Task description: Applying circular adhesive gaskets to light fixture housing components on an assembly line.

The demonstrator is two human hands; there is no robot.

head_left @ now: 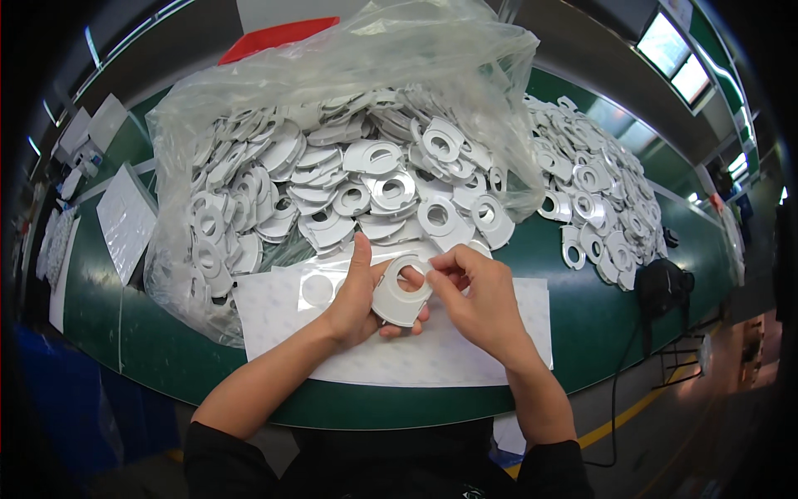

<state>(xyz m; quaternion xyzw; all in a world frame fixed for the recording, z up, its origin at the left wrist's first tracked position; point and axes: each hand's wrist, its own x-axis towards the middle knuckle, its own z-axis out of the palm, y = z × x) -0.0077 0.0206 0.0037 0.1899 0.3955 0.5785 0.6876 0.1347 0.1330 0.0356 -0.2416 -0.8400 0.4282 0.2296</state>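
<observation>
I record a red tray (278, 39) at the green table (125, 326)'s far side and a white pack (127, 220) lying at left. At right I find a black object (662, 289), kind unclear, a dark cable (615, 403) hanging near it. A yellow line (636, 407) marks the floor.

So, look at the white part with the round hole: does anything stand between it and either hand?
Nothing visible does. The left hand holds the white part, and the right hand is at its upper right edge. Anything thin pinched there is too small to tell.
</observation>
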